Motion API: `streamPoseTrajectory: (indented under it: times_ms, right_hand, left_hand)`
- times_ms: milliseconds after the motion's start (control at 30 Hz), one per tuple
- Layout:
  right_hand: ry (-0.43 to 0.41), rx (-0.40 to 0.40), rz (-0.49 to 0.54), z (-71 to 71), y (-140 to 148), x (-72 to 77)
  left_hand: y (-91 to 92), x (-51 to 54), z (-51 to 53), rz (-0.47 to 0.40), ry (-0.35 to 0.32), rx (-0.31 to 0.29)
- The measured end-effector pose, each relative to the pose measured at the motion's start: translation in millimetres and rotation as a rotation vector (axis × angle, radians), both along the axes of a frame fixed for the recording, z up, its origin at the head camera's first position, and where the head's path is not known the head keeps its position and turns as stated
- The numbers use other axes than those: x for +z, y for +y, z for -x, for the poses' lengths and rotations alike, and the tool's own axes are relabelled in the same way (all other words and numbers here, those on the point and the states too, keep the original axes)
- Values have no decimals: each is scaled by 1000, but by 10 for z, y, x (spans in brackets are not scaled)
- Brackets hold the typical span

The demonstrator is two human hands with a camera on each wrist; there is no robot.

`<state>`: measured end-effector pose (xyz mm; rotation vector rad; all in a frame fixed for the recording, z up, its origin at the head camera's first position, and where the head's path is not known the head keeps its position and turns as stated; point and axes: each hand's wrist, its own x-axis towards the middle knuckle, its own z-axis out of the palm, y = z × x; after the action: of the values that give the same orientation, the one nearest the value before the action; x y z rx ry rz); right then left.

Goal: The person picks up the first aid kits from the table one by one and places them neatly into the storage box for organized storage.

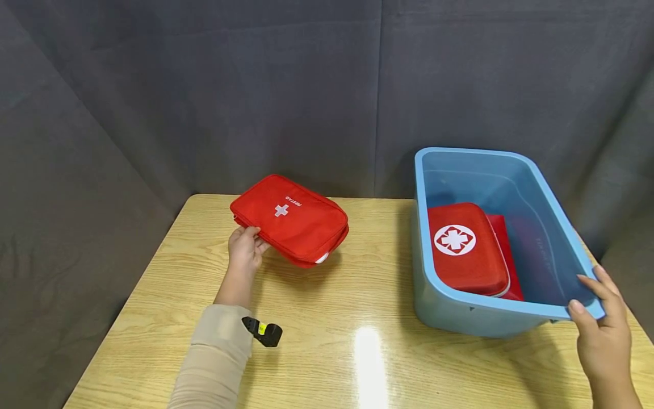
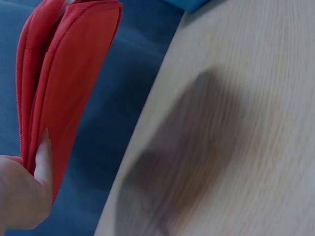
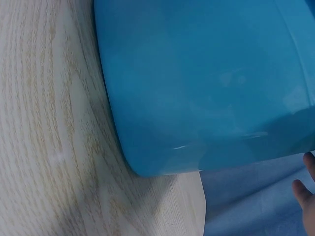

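My left hand [image 1: 245, 248] pinches the near left edge of a red first aid pouch [image 1: 306, 227] with a white cross and lettering. In the left wrist view the pouch [image 2: 74, 73] is held above the wooden table, its shadow falling on the wood. At the right, my right hand [image 1: 605, 326] grips the near right corner of a blue plastic bin [image 1: 490, 309], fingers over the rim. Inside the bin lies a red case [image 1: 467, 267] with a white cross in a round emblem. Beneath that case another flat red item [image 1: 503, 238] partly shows.
The wooden table [image 1: 327, 352] has its back edge against a dark grey cloth [image 1: 286, 102]. More cloth hangs at the left and right. A black strap-like piece with a yellow label [image 1: 261, 329] sticks out from the left sleeve.
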<state>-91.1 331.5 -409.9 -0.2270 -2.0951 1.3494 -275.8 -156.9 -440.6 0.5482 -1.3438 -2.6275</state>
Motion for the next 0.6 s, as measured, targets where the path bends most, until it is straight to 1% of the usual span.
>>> streamPoseTrajectory:
  times_ms: [33, 133, 200, 267, 300, 467, 600]
  right_hand:
    - [1, 1, 2, 4, -4, -3]
    - [4, 9, 12, 11, -23, -9]
    - [7, 17, 17, 16, -32, -13]
    - [9, 22, 20, 20, -38, -15]
    - [11, 23, 21, 24, -40, -16]
    - [15, 21, 12, 36, -52, -21]
    - [14, 23, 9, 58, -71, -25]
  left_hand:
    - [78, 165, -82, 40, -50, 2]
    - [168, 353, -188, 39, -36, -24]
    - [203, 433, -228, 17, -25, -42]
    - [232, 475, -243, -3, -14, -60]
    - [256, 498, -249, -6, -11, -58]
    - [326, 523, -233, -11, 16, -87]
    - [375, 595, -268, -16, 36, -103]
